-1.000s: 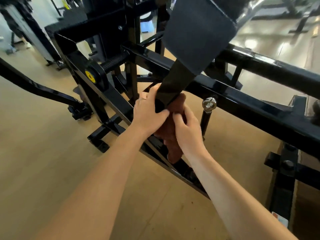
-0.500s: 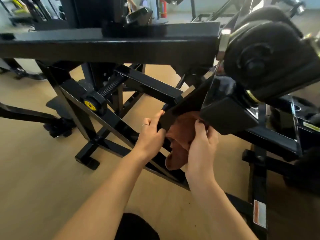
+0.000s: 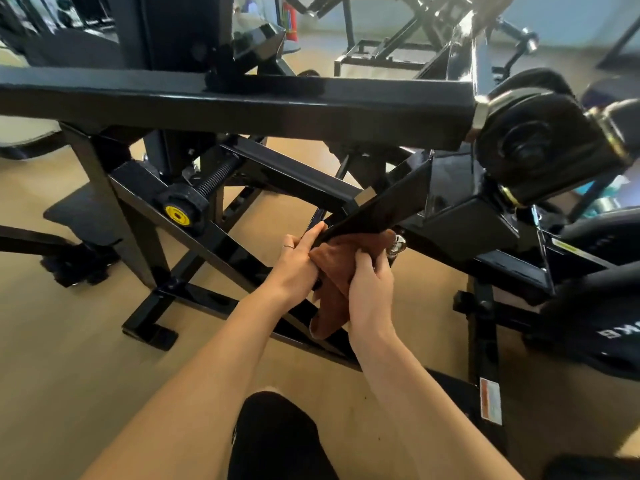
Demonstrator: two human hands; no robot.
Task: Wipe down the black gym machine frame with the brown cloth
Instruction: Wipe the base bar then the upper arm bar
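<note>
Cloth (image 3: 341, 261) under slanted bar (image 3: 377, 211), up-right of both hands.
Clutched by right hand (image 3: 372, 292); left hand (image 3: 298, 263) (ringed) steadying bar's low end, fingers straight.

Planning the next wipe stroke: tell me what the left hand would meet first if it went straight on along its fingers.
The left hand points up-right along the slanted black bar; it would likely meet the boxy black bracket first, though depth is unclear.
</note>
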